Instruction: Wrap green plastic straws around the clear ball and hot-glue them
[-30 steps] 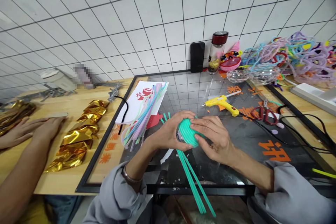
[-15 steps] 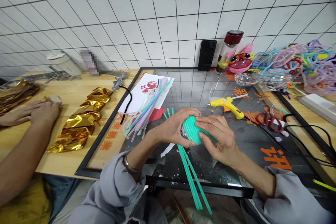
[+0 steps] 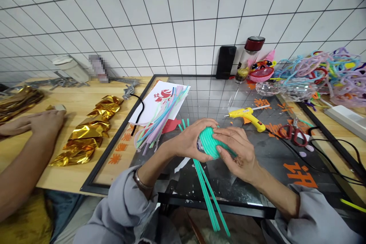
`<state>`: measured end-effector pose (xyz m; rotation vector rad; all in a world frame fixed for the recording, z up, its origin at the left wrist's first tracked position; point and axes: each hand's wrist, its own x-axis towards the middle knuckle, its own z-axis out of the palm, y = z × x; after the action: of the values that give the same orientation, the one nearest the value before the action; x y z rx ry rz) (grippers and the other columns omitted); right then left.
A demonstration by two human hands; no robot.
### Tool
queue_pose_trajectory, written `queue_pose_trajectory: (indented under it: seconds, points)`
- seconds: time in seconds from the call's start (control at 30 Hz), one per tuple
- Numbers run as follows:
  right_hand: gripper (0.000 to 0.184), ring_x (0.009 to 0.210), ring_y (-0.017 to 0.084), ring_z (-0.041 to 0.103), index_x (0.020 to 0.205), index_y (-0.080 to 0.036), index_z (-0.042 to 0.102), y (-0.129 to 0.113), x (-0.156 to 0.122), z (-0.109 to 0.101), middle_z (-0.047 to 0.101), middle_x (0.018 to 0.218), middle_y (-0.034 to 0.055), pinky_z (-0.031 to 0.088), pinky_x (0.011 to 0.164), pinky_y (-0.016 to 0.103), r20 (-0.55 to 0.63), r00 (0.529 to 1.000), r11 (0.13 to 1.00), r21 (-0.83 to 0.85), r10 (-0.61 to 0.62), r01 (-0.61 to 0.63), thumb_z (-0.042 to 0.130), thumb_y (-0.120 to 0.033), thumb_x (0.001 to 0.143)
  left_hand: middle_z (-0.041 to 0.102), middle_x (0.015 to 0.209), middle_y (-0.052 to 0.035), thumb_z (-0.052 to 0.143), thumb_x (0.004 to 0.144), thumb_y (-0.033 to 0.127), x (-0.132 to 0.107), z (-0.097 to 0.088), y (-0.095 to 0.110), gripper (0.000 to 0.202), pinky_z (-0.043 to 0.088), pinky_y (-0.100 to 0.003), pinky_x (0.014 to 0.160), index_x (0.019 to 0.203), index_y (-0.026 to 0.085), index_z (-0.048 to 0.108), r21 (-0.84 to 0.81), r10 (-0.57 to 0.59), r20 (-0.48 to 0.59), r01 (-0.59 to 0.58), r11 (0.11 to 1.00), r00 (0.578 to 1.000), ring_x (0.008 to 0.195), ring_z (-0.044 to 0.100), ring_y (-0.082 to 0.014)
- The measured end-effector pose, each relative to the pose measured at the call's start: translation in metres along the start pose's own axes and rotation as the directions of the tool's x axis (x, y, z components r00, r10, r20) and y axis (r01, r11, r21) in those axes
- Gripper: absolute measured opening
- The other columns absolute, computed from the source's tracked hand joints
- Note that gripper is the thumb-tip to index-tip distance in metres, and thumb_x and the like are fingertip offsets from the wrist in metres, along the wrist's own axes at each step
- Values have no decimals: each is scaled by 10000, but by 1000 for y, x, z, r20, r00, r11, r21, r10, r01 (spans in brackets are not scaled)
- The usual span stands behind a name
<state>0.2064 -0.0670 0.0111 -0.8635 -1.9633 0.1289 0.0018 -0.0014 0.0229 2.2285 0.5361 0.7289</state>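
Note:
A rounded form wrapped in green pipe cleaners is held above the glass tabletop. My left hand curls around its left side, thumb and fingers closed on it. The fingertips of my right hand press on the wrapped strands from the right. A greyish patterned surface shows at the form's left end. Below it, several loose green pipe cleaners stretch past the table's front edge. Pastel pipe cleaners lie partly on a white paper to the left.
A yellow glue gun, red scissors and black cords lie right. Behind stand a phone and a bottle, beside tangled pipe cleaners. At left, twisted gold foil lies near another person's hand.
My hands keep nearly the same hold on the green-wrapped form, with only a slight shift of the right hand. The view has moved very slightly.

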Motion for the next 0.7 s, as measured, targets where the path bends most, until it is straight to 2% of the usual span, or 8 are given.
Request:
queue_pose_trajectory:
  seconds: [0.23, 0.47, 0.7]
  points:
    - [360, 1057, 269, 639, 1209, -225, 653, -1, 0, 1, 712, 1158, 101, 496, 931, 504, 1, 1000, 1000, -20, -19, 19, 580, -118, 873, 538, 1345, -139, 862, 605, 320, -1, 1, -2, 777, 436, -496, 1114, 1275, 220, 479, -1, 6, -5, -6, 1000, 1000, 1289, 533, -332]
    - [327, 1203, 302, 577, 1184, -182, 649, -2, -1, 1, 566, 1348, 180, 517, 906, 507, -22, 999, 998, -55, -33, 32, 589, -104, 872, 533, 1333, -145, 863, 612, 330, -1, 1, -5, 782, 451, -500, 1101, 1271, 207, 460, 20, 40, -12, -40, 999, 999, 1267, 539, -329]
    - [371, 1047, 271, 618, 1213, -223, 648, -1, -1, 1, 715, 1142, 102, 497, 918, 508, -15, 999, 998, -47, -44, 44, 591, -101, 868, 538, 1337, -143, 862, 605, 308, 0, 1, -2, 790, 446, -502, 1105, 1284, 212, 471, 6, 4, 5, -4, 1000, 1000, 1267, 546, -332]
